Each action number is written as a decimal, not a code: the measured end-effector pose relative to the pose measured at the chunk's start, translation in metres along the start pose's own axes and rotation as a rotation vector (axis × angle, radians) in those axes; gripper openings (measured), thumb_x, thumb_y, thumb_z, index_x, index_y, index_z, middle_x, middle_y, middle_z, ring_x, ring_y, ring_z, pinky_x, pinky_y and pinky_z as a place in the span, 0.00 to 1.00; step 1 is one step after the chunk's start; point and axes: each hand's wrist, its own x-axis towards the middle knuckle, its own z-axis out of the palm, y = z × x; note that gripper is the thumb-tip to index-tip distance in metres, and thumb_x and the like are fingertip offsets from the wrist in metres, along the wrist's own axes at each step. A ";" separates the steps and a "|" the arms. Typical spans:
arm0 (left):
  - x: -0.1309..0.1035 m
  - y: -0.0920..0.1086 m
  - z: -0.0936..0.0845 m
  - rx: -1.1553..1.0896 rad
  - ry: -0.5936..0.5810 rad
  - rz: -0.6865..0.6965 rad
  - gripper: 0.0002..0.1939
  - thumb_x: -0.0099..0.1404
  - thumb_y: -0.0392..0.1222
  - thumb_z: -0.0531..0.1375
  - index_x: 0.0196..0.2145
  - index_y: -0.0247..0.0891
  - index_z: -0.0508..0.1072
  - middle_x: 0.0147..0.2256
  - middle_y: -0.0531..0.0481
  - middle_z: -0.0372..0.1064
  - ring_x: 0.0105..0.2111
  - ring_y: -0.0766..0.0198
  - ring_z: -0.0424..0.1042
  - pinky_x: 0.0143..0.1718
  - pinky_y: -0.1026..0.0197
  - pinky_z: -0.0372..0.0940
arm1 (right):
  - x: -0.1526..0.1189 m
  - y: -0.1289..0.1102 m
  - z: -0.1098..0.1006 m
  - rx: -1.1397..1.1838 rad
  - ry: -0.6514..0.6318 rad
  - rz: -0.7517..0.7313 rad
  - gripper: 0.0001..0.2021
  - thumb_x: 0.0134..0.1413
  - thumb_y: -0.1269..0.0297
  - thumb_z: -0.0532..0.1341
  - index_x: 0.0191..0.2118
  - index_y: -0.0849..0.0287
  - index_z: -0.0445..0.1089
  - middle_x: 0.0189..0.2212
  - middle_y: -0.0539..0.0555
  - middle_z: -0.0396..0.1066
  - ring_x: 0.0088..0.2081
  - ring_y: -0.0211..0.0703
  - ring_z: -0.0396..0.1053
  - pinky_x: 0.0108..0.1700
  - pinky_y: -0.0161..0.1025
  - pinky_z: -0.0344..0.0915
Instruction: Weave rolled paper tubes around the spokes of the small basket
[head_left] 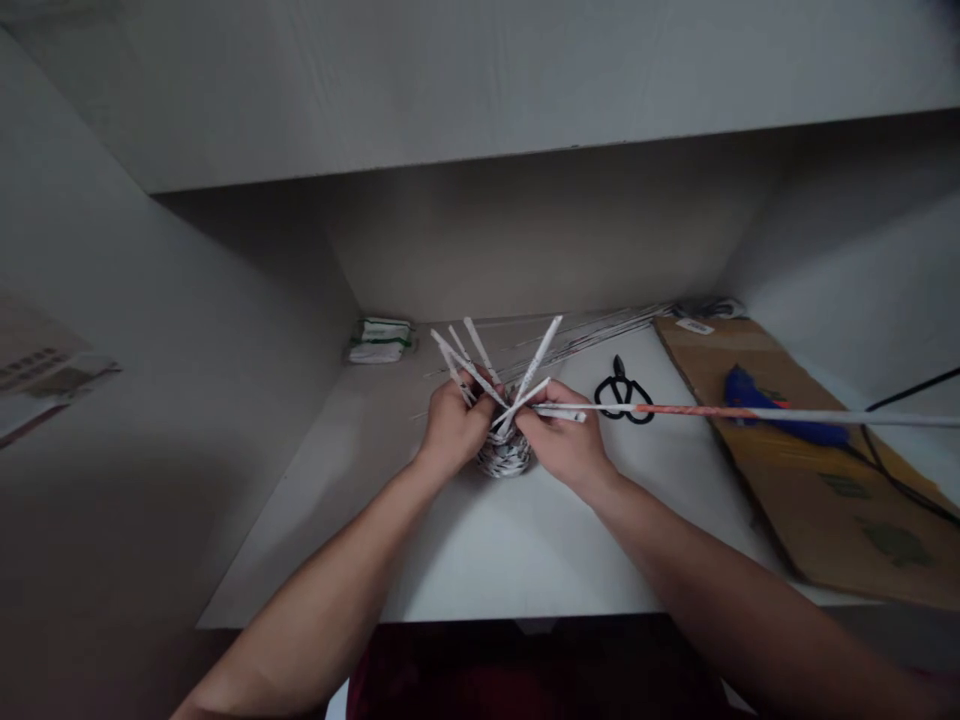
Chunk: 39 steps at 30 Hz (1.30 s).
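Note:
A small woven paper basket [504, 459] stands on the white table, with several rolled paper sticks [541, 352] splaying up from its rim. My left hand [455, 427] is closed around the left side of the basket's top, its thumb and fingers pinching the sticks there. On the right side, my right hand [564, 437] is closed on the sticks near the rim. From it a long paper strip [697, 410], partly orange, stretches out to the right edge of the view. The fingertips of both hands are partly hidden among the sticks.
Black-handled scissors [622, 392] lie right of the hands. A blue glue gun [787, 412] with a black cord rests on a cardboard sheet [832, 520]. Long thin paper rolls [600, 332] lie behind. A white and green packet [381, 341] is at the back left. A shelf overhangs the table.

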 end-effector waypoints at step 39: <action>0.024 -0.019 -0.017 -0.518 -0.139 -0.284 0.09 0.46 0.43 0.66 0.22 0.39 0.69 0.19 0.52 0.66 0.19 0.64 0.65 0.21 0.60 0.61 | 0.001 -0.005 -0.011 -0.027 -0.182 -0.145 0.10 0.54 0.62 0.62 0.42 0.53 0.75 0.40 0.52 0.77 0.43 0.43 0.73 0.48 0.44 0.67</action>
